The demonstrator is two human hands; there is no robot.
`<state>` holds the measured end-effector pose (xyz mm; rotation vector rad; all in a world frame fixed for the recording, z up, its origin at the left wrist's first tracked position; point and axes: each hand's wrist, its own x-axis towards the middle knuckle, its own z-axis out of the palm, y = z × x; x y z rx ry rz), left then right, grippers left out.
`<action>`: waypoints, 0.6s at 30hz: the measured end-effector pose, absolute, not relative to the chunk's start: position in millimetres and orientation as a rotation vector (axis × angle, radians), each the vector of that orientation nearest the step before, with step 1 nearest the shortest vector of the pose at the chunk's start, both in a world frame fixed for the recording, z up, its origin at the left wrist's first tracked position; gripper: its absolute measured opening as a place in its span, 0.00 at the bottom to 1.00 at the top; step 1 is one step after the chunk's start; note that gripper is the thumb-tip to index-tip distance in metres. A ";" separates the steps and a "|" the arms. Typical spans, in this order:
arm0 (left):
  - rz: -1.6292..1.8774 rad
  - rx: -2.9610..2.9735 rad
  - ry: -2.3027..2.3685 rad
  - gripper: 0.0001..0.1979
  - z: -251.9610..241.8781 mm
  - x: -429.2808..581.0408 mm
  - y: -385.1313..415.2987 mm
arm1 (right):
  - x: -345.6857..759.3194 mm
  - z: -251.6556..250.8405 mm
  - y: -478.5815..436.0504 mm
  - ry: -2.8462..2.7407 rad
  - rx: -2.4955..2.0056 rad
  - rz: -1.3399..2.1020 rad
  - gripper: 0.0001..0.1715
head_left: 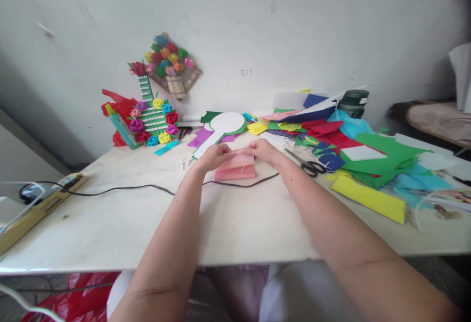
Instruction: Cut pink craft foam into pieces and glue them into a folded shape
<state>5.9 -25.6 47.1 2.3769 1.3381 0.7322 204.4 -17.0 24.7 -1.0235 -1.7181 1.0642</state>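
Observation:
A piece of folded pink paper (235, 169) is held at its far edge above the white table (121, 224). My left hand (216, 157) is closed on its left end, with thumb and fingers pinched together. At the right end my right hand (262, 150) pinches the same edge. The paper hangs in layered folds toward me. Just behind my hands lies a white round-headed cutout with a green border (226, 122). Black-handled scissors (312, 167) rest to the right of my right hand.
Coloured paper sheets (382, 153) pile up at the right, with a yellow folded strip (368, 197) in front. Paper-flower crafts (154, 118) and a glue bottle (123, 128) stand back left. A black cable (121, 188) runs from a power strip (47, 204).

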 end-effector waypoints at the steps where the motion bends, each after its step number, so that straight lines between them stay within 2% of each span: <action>1: 0.748 2.359 1.345 0.20 46.9 6.0 -25.9 | 204.5 24.5 -16.8 -1.709 -1.038 1.067 0.19; 18: 0.702 2.452 1.352 0.18 47.3 5.2 -24.7 | 202.7 20.3 -15.9 -1.686 -1.075 1.086 0.27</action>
